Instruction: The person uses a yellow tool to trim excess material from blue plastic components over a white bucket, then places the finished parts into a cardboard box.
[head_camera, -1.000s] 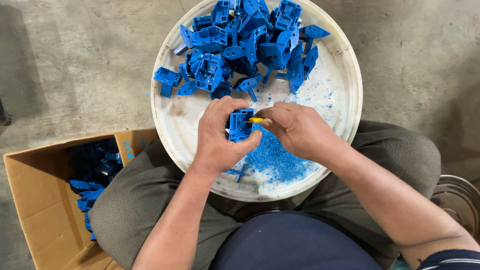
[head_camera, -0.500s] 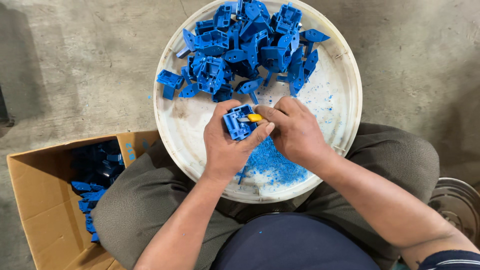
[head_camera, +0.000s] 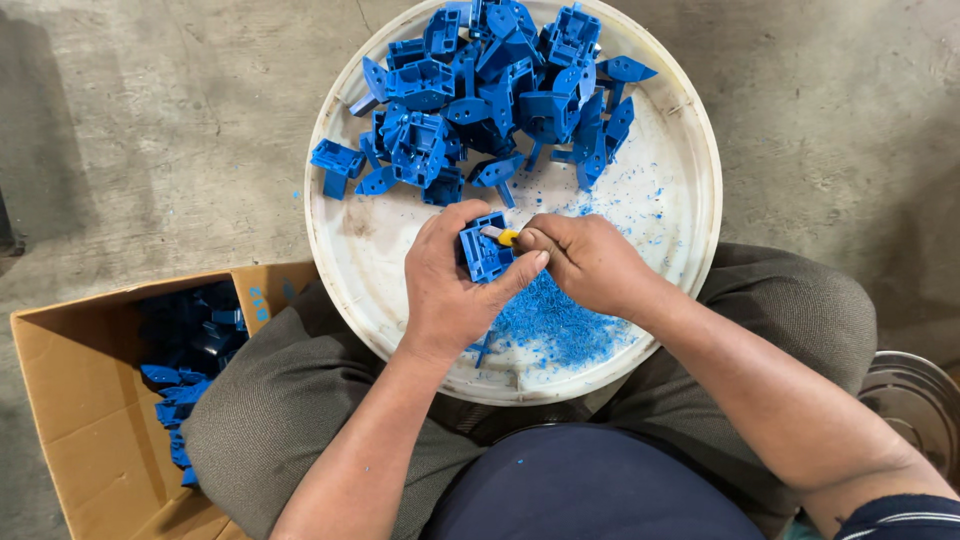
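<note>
Over white tray (head_camera: 680, 250), left hand (head_camera: 445, 285) grips blue part (head_camera: 484, 252).

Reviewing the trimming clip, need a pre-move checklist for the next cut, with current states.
1. Left hand grips the blue plastic part: ok.
2. Right hand holds the yellow-handled tool at the part: ok.
3. Blade edge clear of the left fingers: cannot tell, hidden.
4. Part held over the white round tray, above the blue shavings: ok.
5. Pile of blue parts clear of both hands: ok.
6. Cardboard box open beside the left knee: ok.
</note>
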